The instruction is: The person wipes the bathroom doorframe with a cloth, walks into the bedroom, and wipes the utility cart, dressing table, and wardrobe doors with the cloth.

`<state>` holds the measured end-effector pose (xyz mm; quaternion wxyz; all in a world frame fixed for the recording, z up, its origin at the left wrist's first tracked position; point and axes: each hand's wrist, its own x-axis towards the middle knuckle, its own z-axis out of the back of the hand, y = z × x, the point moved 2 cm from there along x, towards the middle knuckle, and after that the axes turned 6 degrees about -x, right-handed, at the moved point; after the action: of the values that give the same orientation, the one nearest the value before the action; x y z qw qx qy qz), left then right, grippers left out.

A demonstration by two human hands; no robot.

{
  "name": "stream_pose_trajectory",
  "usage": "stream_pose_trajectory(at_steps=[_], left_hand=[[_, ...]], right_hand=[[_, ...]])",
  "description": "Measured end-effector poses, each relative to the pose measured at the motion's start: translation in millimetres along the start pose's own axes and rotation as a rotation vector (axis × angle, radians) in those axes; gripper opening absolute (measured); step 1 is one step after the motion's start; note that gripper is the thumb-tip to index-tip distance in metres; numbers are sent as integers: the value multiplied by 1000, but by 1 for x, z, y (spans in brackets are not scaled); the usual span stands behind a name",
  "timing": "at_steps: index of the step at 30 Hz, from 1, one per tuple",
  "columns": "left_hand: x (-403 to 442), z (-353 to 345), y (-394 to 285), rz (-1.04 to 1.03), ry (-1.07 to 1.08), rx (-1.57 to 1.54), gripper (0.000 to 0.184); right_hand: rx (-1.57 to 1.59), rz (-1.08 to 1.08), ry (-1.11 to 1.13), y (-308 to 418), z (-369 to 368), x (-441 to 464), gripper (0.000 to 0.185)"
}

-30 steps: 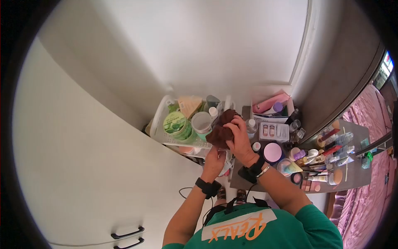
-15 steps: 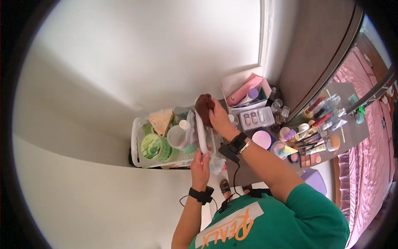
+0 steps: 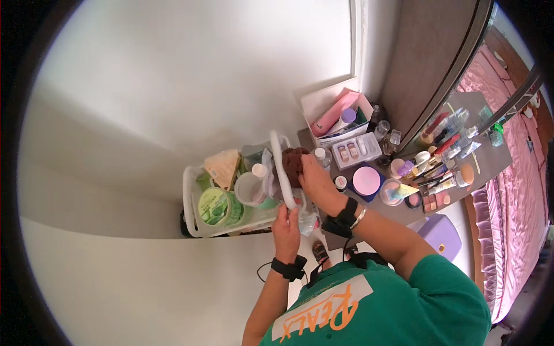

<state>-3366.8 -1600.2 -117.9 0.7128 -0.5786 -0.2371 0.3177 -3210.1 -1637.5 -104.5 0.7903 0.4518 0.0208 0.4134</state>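
A dark brown cloth [image 3: 293, 164] is bunched in my right hand [image 3: 317, 183], just right of the basket's raised white handle [image 3: 281, 170]. My left hand [image 3: 286, 230] has its fingers closed on the near end of that handle. The white basket [image 3: 189, 202] holds a green-lidded tub [image 3: 214, 206], a clear jar [image 3: 249, 188] with green at its base, a triangular packet [image 3: 222, 168] and a white-capped bottle [image 3: 259, 170]. Crumpled clear plastic [image 3: 307, 219] hangs beside the basket, near my hands.
On the dark tabletop [image 3: 346, 229] right of the basket stand a white box [image 3: 362, 108] with a pink tube, a tray of small vials [image 3: 356, 151], a round pink-lidded jar [image 3: 366, 180] and several cosmetics. A mirror edge rises behind; a purple bin [image 3: 441, 237] stands below.
The brown cloth has moved off the basket's contents to the right side of the handle. The handle is now raised, with my left hand on it. The view has shifted.
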Motion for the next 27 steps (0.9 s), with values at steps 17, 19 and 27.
stream_pose_trajectory(at_steps=[17,19,27], left_hand=[[3,1,-9,-126,-43,99,31],[3,2,-11,-146,-27,64,30],[2,5,-8,-182,31,-13,43]], right_hand=[[109,-104,231,2,15,-86,36],[25,-113,425,-1,18,-96,33],[17,83,648,9,24,-111,33]])
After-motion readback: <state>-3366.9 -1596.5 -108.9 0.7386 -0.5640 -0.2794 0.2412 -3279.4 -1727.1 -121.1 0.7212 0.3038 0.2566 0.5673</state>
